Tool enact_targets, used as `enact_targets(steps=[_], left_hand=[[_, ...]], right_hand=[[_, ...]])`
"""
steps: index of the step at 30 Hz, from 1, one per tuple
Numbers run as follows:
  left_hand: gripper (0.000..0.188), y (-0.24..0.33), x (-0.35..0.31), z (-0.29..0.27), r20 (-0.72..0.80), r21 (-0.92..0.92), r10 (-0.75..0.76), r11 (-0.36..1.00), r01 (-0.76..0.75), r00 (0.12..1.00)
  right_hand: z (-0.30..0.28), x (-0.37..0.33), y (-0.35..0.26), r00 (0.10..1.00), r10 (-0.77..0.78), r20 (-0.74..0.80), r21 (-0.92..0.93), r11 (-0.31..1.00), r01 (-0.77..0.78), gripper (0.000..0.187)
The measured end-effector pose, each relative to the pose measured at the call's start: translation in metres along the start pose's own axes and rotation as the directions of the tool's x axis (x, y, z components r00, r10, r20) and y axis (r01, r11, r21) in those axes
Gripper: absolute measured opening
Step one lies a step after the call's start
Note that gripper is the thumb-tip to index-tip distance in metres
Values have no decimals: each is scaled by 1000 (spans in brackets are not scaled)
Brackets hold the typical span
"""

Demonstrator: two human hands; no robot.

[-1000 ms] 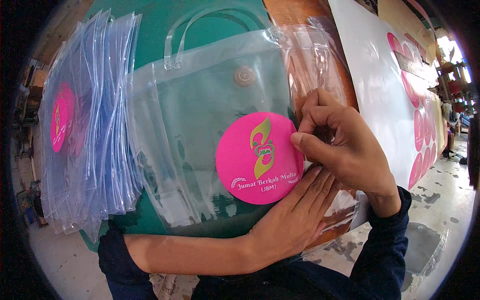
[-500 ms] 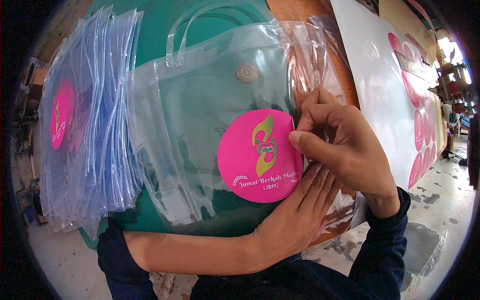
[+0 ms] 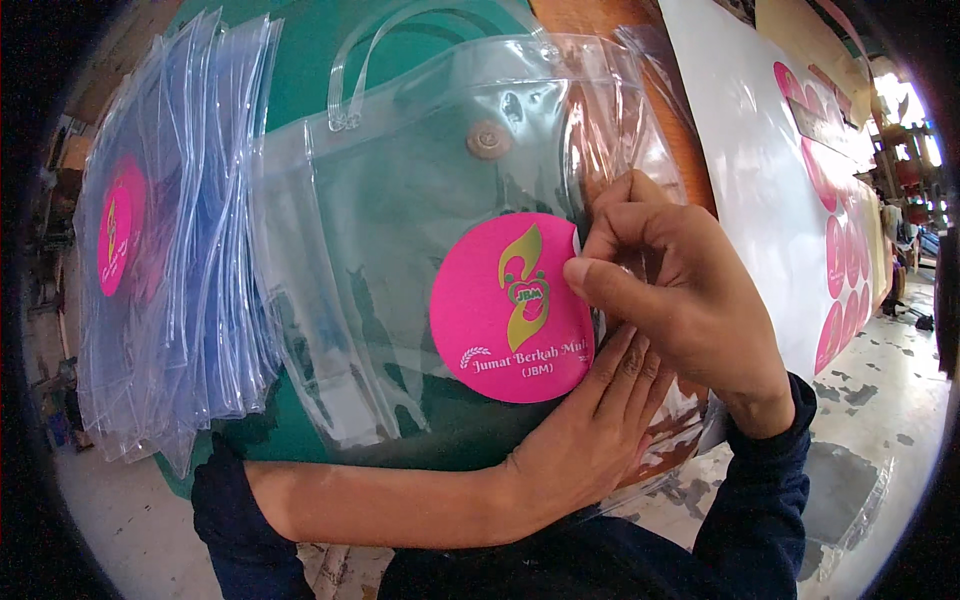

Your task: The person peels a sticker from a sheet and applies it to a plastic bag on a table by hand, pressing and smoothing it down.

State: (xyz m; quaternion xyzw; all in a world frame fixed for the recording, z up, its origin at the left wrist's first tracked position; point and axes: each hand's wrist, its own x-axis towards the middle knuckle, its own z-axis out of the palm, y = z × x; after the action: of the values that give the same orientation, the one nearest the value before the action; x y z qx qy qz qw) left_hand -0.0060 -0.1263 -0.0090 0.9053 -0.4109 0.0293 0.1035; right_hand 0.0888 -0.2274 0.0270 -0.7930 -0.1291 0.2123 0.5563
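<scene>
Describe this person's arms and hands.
The left hand and right hand are bare; no ring or watch shows. The dark navy cloth left sleeve leaves much of that forearm uncovered; the dark navy cloth right sleeve ends near the wrist.

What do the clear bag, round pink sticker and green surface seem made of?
Clear bag: flexible plastic, possibly vinyl, glossy; see-through with bright highlights and creases.
Round pink sticker: thin paper or plastic film, smooth; its right edge bends.
Green surface: perhaps rubber or plastic, rather matte; it shows little glare.
</scene>
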Motion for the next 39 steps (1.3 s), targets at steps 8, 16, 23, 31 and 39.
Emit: enact_targets(steps=[8, 16, 23, 31, 39], left_hand=[[53, -2, 0, 4, -11, -26, 3, 1000, -3, 1000], [60, -2, 1, 9, -73, -80, -12, 997, 6, 997], [59, -3, -2, 3, -77, -76, 8, 997, -14, 997], [56, 0, 1, 7, -141, -148, -15, 989, -6, 990], [33, -15, -8, -30, -371, -250, 71, 953, -173, 926]], right_hand=[[-15, 0, -7, 991, -96, 97, -245, 962, 117, 17], [-26, 0, -12, 984, 36, 172, -398, 917, 36, 15], [-27, 0, -4, 984, 105, 145, -234, 970, -69, 13], [-26, -1, -1, 995, 49, 89, -232, 972, -27, 15], [0, 7, -1, 1000, -24, -1, -375, 927, 21, 18]])
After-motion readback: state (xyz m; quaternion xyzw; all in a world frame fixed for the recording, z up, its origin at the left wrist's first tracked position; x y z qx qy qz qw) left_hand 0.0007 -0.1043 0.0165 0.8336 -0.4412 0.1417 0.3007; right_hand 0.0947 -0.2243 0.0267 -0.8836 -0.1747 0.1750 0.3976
